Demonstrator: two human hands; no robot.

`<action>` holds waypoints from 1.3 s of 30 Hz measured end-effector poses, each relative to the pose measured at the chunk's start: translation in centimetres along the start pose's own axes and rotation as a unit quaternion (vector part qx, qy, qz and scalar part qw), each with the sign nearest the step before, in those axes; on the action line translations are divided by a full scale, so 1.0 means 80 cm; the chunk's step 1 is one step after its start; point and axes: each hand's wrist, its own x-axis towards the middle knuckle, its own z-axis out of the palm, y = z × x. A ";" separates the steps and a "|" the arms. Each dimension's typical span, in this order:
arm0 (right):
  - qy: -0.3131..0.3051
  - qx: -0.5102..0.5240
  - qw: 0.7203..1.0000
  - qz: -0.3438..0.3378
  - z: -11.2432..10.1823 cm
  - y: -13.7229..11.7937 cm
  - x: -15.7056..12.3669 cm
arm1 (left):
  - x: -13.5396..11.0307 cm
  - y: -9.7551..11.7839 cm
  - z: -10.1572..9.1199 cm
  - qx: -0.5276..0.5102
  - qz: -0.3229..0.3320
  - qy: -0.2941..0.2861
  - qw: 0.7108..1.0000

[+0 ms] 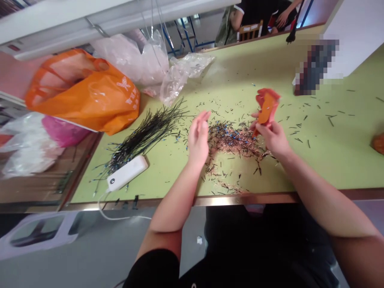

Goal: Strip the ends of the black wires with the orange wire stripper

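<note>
While grasping the orange wire stripper (pixel 267 110) in the right hand (pixel 274 139), with the left hand (pixel 198 140) open across the wire-scrap pile (pixel 229 138) near the front edge of the desk (pixel 330 148), better to move gently, without scattering it.

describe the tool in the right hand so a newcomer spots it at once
Find the green table, then the pile of scraps near its middle. At the pile's right end, the right hand holds the tool: orange like the bag at left, but far smaller and held.
</note>
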 end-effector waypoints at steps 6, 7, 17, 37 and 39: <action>0.050 0.190 0.980 0.027 -0.014 0.006 0.022 | 0.033 -0.036 -0.027 0.015 0.008 0.104 0.994; 0.046 0.195 0.980 0.024 -0.014 0.007 0.023 | 0.034 -0.041 -0.027 0.028 0.012 0.106 0.994; -0.123 0.284 0.944 0.112 -0.018 0.023 0.036 | 0.038 -0.043 -0.049 0.348 0.047 -0.029 0.936; -0.148 0.397 0.896 0.133 -0.014 0.003 0.037 | -0.168 -0.008 -0.140 0.571 -0.068 0.081 0.814; -0.175 0.403 0.890 0.124 -0.011 0.001 0.034 | -0.177 -0.009 -0.143 0.558 -0.094 0.089 0.820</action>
